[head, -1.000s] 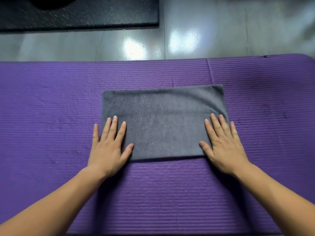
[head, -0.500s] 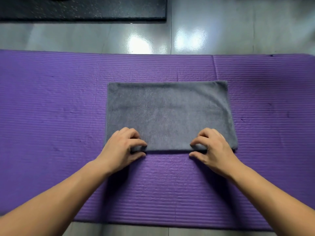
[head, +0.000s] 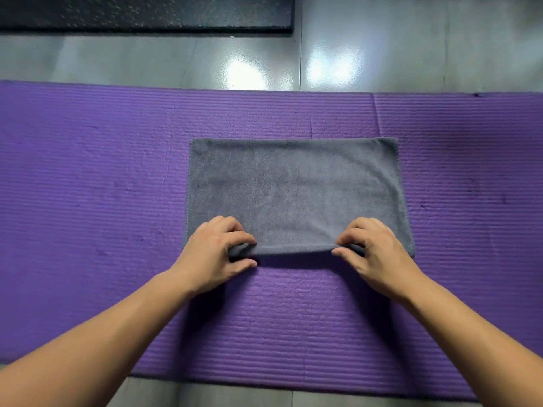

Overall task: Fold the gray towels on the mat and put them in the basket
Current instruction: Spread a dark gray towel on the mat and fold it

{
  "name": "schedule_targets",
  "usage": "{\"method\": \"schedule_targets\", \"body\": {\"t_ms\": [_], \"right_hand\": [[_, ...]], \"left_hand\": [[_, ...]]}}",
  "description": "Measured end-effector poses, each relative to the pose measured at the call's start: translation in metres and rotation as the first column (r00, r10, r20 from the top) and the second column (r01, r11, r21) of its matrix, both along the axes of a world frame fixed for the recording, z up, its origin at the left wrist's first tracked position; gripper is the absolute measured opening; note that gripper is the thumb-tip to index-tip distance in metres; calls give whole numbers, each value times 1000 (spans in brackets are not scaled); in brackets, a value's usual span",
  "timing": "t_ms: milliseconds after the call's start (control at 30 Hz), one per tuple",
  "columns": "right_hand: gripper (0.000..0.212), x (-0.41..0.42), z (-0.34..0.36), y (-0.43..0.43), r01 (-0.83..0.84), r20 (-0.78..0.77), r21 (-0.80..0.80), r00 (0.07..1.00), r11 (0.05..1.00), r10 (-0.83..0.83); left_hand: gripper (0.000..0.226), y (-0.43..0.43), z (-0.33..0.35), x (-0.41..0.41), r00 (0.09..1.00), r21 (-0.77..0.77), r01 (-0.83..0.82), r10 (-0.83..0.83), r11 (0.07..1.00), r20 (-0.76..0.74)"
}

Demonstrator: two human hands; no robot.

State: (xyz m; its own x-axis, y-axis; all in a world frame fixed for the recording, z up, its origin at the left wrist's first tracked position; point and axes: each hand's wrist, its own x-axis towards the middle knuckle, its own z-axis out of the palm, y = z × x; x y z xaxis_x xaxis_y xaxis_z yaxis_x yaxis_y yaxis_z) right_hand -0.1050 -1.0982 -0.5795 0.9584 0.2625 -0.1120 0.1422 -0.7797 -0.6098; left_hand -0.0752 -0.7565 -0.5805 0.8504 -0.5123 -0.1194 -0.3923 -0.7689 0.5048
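- Left hand is being used to pinch the gray towel's near edge, fingers above, thumb beneath.
- Towel, flat on the purple mat centre, is being judged part-folded; next fold pending.
- Right hand is being used likewise on the same edge; basket not seen.
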Motion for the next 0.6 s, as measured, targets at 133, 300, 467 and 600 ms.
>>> {"method": "schedule_targets", "body": {"t_ms": [133,300,467,600], "right_hand": [[10,5,7,-2,-8,12,10,1000,1000,8],[8,15,9,-6,-36,-5,-39,999,999,36],[12,56,29,-11,-17,28,-56,999,998,19],[21,116,46,-7,-39,87,-190,995,981,57]], "left_hand": [[32,1,4,8,998,-47,-32,29,998,-55],[30,5,16,26,992,-91,-26,14,996,-127],[23,3,49,76,982,-24,-68,62,997,-176],[20,-11,61,134,996,208,-42,57,977,-67]]}}
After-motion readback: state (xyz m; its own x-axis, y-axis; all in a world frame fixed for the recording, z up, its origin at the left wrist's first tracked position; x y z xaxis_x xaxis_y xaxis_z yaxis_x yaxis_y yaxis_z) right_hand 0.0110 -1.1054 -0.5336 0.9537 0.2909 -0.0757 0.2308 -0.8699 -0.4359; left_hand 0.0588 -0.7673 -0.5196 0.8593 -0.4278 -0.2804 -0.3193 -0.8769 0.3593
